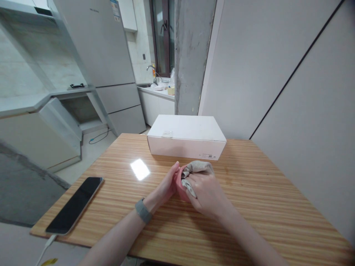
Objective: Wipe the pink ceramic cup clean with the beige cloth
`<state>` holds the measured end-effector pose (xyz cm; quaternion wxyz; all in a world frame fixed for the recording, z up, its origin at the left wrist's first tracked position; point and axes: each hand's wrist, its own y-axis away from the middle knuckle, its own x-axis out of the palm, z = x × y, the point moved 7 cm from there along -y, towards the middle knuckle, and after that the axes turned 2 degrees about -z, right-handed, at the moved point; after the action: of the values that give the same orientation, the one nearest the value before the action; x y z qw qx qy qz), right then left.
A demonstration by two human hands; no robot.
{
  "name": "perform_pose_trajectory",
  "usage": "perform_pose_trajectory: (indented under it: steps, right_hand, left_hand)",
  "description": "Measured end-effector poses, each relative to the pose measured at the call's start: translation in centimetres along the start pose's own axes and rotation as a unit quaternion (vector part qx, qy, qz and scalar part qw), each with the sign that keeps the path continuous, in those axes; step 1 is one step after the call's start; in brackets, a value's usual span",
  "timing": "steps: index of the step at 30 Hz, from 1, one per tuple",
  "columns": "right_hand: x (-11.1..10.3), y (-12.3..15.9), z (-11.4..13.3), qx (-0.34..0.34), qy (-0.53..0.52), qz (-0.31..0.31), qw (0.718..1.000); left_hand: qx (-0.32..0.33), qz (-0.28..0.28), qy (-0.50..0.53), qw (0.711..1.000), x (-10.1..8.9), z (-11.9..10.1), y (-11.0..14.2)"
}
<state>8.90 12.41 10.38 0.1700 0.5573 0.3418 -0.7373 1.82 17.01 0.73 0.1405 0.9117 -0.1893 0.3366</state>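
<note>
My left hand (168,183) is wrapped round the side of a pink cup (181,189), which is tilted with its opening toward the right. A light grey cloth (202,167) is bunched in my right hand (208,193), and part of it is pressed into the mouth of the cup. The right fingers are partly hidden by the cloth. Both hands are just above the wooden table (238,221), in front of a white box. The base of the cup is hidden behind my left fingers.
The closed white box (188,129) lies at the table's far side. On the left edge rests a black-screened phone (76,207) with a white charging cable (47,247). A fridge (102,55) and a sink counter (158,94) stand beyond; a pale wall (305,111) flanks the right.
</note>
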Motion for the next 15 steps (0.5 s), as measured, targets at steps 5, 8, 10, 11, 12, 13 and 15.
perform_pose_trajectory:
  steps: [5,8,10,11,12,13,15]
  right_hand:
    - [0.2,0.3,0.6,-0.023,-0.011,0.009,1.0]
    - [0.2,0.3,0.4,-0.02,-0.006,0.003,1.0]
    - [0.2,0.2,0.1,-0.011,0.0,0.0,1.0]
    - [0.2,0.2,-0.1,-0.004,0.005,-0.002,1.0]
    - [0.2,0.1,-0.2,0.006,0.011,-0.006,1.0]
    - [0.3,0.1,-0.5,0.019,0.019,-0.012,1.0]
    - [0.3,0.1,-0.9,0.044,0.03,-0.028,0.998]
  left_hand:
    - [-0.018,-0.017,-0.012,1.0,-0.3,0.0,-0.1]
    - [-0.009,-0.051,-0.002,0.999,-0.5,0.0,-0.1]
    - [0.006,-0.049,0.003,0.999,0.0,-0.1,-0.1]
    - [0.015,-0.042,0.005,0.999,0.3,-0.1,-0.1]
    - [0.025,-0.035,0.01,0.999,0.7,-0.1,-0.1]
    - [0.035,-0.026,0.017,0.999,1.1,-0.1,-0.1]
    - [0.062,-0.003,0.038,0.997,1.8,-0.2,0.0]
